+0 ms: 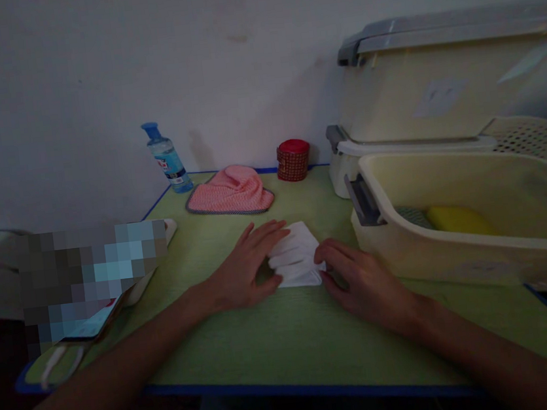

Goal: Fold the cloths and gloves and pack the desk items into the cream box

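On the green tabletop lies a small folded white cloth with finger-like folds across it; whether it is a glove I cannot make out. My left hand is at its left side, fingers stretched out and apart, with the fingertips touching its upper left edge and the thumb by its lower left. My right hand has thumb and fingers closed in a pinch on the cloth's right edge.
The green table has a blue edge. Behind stand a blue bottle, a pink cloth and a red-lidded round container. An open cream bin holds a yellow item; lidded bins stand behind. A phone leans left.
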Demonstrator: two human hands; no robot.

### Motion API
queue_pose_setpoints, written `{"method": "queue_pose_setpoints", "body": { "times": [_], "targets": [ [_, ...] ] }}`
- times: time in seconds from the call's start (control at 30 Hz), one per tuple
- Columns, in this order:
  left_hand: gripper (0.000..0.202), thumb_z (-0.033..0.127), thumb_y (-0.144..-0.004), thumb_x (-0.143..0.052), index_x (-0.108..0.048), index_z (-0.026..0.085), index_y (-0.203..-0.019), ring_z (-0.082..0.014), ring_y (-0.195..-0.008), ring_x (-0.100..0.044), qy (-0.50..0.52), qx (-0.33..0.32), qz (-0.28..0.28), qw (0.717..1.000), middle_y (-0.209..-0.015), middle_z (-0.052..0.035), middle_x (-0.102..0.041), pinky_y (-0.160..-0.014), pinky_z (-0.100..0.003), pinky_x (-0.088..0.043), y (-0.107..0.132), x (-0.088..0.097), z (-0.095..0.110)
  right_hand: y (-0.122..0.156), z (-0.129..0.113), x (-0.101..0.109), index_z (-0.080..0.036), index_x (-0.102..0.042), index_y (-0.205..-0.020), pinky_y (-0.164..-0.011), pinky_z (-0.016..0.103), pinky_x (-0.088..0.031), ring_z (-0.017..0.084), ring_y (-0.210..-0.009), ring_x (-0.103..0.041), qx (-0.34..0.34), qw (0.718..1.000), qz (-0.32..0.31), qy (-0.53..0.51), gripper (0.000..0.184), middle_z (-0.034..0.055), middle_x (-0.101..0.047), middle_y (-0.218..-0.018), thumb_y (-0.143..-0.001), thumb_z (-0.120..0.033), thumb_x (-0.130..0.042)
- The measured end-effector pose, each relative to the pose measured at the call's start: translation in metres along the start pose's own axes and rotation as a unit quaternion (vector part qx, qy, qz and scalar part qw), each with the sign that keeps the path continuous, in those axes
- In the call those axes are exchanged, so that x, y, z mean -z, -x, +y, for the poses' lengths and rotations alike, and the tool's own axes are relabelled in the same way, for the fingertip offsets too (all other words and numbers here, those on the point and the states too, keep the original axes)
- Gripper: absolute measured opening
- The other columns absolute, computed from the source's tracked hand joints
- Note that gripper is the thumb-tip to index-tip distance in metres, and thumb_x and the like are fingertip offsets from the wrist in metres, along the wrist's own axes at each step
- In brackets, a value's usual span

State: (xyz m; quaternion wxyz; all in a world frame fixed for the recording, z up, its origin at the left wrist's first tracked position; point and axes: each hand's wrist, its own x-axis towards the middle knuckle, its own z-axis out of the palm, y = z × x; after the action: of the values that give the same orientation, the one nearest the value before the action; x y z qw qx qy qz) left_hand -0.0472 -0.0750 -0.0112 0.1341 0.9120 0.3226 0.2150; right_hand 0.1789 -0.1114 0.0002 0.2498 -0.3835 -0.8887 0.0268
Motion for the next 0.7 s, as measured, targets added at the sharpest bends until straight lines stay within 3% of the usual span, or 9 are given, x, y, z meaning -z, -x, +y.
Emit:
{"method": "queue_pose_setpoints", "body": {
  "times": [0.17, 0.43, 0.7],
  "targets": [
    [0.064, 0.032, -0.079, -0.052, -0.027, 0.015, -0.136, -0.0269, -0.135, -0.022, -0.025, 0.013, -0.041, 0.999, -0.144, -0.0165, -0.029, -0.11, -0.055, -0.009, -0.0008, -0.0063, 0.0091, -0.0046, 0.0001, -0.0016, -0.014, -0.058, -0.086, -0.065, 0.028, -0.049, 0.018, -0.077, -0.057, 0.034, 0.998, -0.014, 0.053, 0.016, 0.0079, -0.06, -0.086, -0.078, -0.003, -0.048],
    [0.063, 0.03, -0.082, -0.045, -0.02, 0.013, -0.138, -0.027, -0.137, -0.018, -0.021, 0.031, -0.069, 0.997, -0.146, -0.0174, -0.025, -0.109, -0.057, -0.008, -0.0001, -0.0059, 0.0019, -0.0071, 0.0033, -0.0039, -0.013, -0.06, -0.086, -0.065, 0.029, -0.048, 0.018, -0.075, -0.056, 0.063, 0.989, -0.037, 0.125, 0.01, 0.0076, -0.061, -0.083, -0.082, -0.009, -0.052],
    [0.074, 0.028, -0.081, -0.047, -0.007, 0.012, -0.141, -0.0292, -0.137, -0.013, -0.018, 0.042, -0.082, 0.996, -0.147, -0.0202, -0.02, -0.109, -0.058, -0.006, 0.0004, -0.0046, -0.0007, -0.007, 0.0023, -0.0055, -0.014, -0.056, -0.08, -0.059, 0.027, -0.044, 0.016, -0.067, -0.054, 0.017, 0.992, 0.005, 0.124, 0.013, 0.0061, -0.059, -0.077, -0.082, -0.006, -0.045]
  ]
}}
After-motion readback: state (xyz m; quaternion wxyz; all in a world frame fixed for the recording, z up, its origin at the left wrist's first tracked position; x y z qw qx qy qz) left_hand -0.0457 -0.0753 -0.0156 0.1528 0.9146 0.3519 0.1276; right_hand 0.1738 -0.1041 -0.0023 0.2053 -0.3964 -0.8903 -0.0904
